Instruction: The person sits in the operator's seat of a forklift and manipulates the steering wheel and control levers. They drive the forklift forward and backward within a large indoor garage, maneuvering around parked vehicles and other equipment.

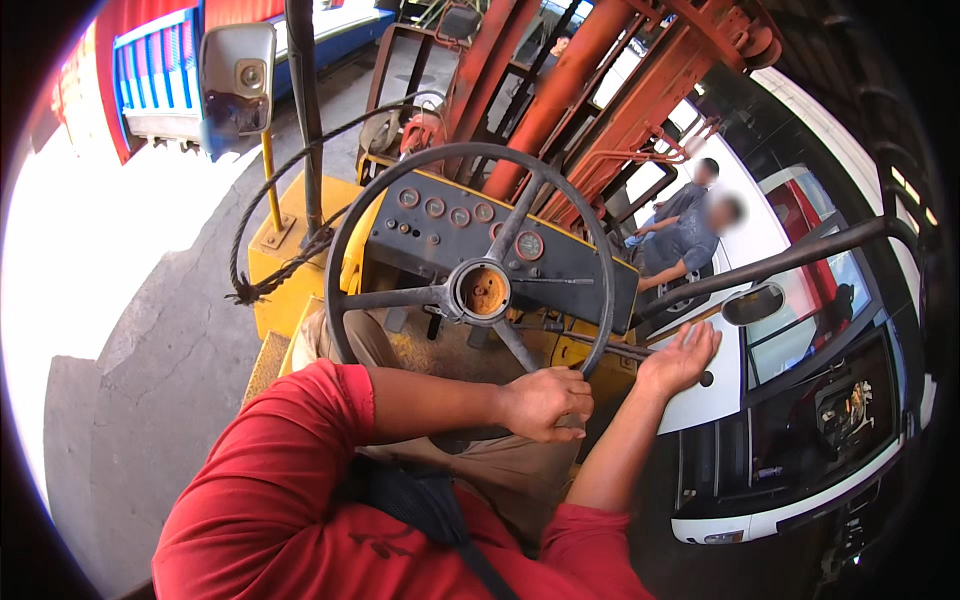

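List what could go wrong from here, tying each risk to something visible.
The two people at front right might be struck by any forward movement.
With only the left hand on the steering wheel and the right hand off it, steering might be less steady.
The white vehicle on the right looks close; turning that way could scrape it.

Found open gaps between the spokes of the round black steering wheel (482, 291), with its rim in front of the dark grey gauge panel (440, 256). Met the left hand (548, 403) blocking the lower right. Saw clear air between the raised right hand (680, 358) and the long black tubular bar (790, 262).
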